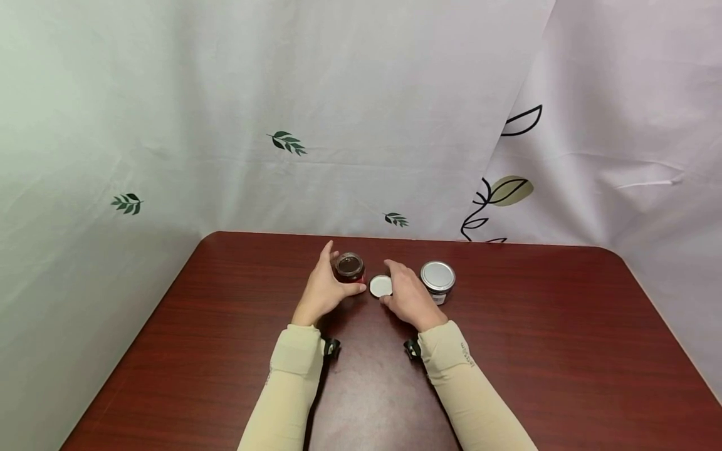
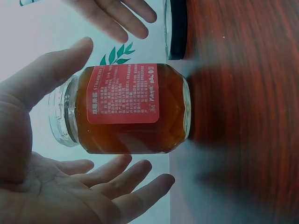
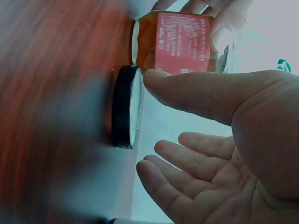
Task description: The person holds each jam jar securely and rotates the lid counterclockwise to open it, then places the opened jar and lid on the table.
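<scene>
A glass jar of strawberry jam [image 1: 350, 267] with a red label stands upright on the table, its threaded mouth uncovered. My left hand [image 1: 323, 293] is spread around it, thumb on the near side and fingers beyond. In the left wrist view, gaps show between that hand and the jam jar [image 2: 126, 138]. Right of the jar lies its round black lid [image 1: 380, 286], white inside facing up. Over the lid's right side hovers my right hand [image 1: 412, 294], thumb and fingers apart. The right wrist view shows the lid [image 3: 122, 107] resting on the table, not gripped.
Just right of my right hand stands a second jar [image 1: 437, 277] with a silver-grey lid on. The dark red wooden table [image 1: 564, 338] has rounded far corners. A white curtain [image 1: 350, 94] with leaf prints hangs behind its far edge.
</scene>
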Demonstrator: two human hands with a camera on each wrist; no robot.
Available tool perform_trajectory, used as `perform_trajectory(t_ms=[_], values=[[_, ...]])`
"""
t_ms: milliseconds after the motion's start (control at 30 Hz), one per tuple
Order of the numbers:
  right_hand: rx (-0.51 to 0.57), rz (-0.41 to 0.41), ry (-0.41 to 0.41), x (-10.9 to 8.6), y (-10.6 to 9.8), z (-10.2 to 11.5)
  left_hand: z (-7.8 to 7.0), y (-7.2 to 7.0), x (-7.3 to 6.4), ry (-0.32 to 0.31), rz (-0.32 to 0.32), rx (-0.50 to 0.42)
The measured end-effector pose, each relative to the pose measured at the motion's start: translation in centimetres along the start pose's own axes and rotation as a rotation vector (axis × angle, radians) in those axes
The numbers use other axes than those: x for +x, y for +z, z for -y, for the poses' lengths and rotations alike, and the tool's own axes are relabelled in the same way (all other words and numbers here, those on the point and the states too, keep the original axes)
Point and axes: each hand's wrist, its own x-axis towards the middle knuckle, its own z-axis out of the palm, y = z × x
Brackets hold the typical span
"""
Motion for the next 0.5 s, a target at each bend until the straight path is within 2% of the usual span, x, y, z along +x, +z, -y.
perform_trajectory(t_ms=[500], values=[[0.015,-0.04,-0.059,-0.4,-1.0,0.8,-0.4,-0.9,-0.3,0.003,-0.014,0.0]])
